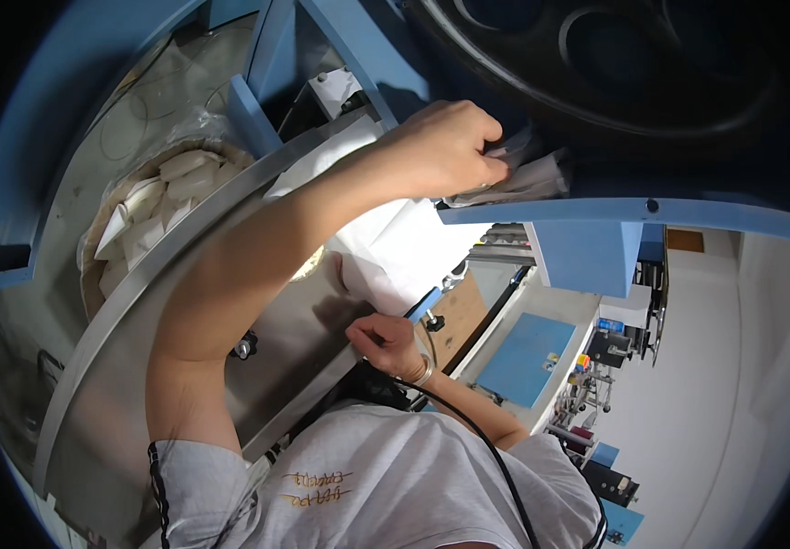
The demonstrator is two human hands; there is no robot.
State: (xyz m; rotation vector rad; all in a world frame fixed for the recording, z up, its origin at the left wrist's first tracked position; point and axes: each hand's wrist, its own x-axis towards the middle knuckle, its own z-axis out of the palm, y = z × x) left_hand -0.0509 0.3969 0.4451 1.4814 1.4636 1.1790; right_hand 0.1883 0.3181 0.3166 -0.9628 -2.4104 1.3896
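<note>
Spanning the upper right, a dark machine part point(633, 91) with rounded, ring-like contours lies in deep shadow. A blue frame point(596, 210) runs below it, one beam crossing near the work, other members rising at upper left. Next in size: a bare steel surface point(276, 316), dull grey, with a raised curved rim, occupying the left-centre. Beyond that rim, a round container point(90, 274) with a brownish edge and clear plastic around it holds a heap of white packets point(143, 229), plump, lying at mixed angles. Over the steel, a large white sheet point(404, 256) appears brightly lit, smooth in the middle, creased toward its lower edge; paper or film, cannot tell which. The left arm reaches across it. Left hand point(450, 151): fingers curled, thumb and forefinger at the near end of a filmy bundle point(541, 176); contact seems likely, but whether it is pinched cannot be told. Bundle: pale grey-white, partly translucent, wrinkled, in loose layers with uneven edges; located just above the blue beam, under the dark part. Right hand point(386, 340): loosely closed, thumb against the bent forefinger, nothing visible in it, just beside the sheet's lower edge. Smaller items: a black knob point(243, 346) at the steel; a pale bracelet point(426, 371) on the right wrist.
</note>
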